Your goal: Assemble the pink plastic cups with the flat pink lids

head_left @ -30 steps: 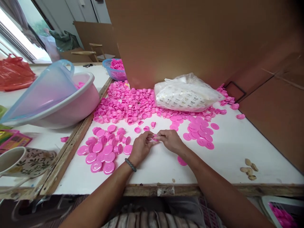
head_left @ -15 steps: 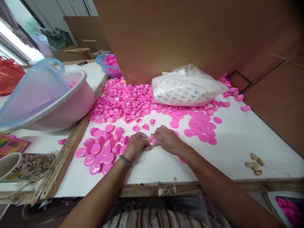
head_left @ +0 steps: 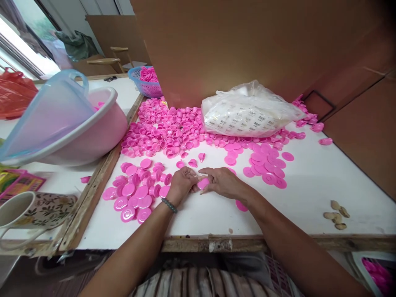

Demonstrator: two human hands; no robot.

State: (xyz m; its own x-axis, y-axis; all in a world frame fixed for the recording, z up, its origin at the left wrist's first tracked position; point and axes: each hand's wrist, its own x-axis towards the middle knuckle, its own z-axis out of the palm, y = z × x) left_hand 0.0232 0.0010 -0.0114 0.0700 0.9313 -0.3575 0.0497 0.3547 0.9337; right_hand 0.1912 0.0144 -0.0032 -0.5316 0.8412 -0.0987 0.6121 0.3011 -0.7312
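My left hand [head_left: 185,181], with a beaded bracelet at its wrist, is closed on the edge of a pink plastic toy saucer [head_left: 203,183]. Whether a toy cup is fixed to its hidden side, I cannot tell. Around the saucer's right side, my right hand [head_left: 221,181] has its fingers apart, the index finger stretched out above and the thumb below. Just beyond the hands lie a few loose pink toy cups [head_left: 192,163]. Left of my left hand is a group of saucers with cups joined to them [head_left: 141,192]. Flat loose saucers [head_left: 267,165] overlap to the right.
A large heap of pink cups [head_left: 167,132] lies at the back, beside a clear plastic bag [head_left: 241,117] against a cardboard box [head_left: 235,49]. At left stand a pink basin [head_left: 105,123] and a flowered mug [head_left: 52,210]. Peanuts [head_left: 336,215] lie at right.
My right hand's fingers have spread from a pinch, and more of the saucer shows between the hands. The whole view has shifted slightly.
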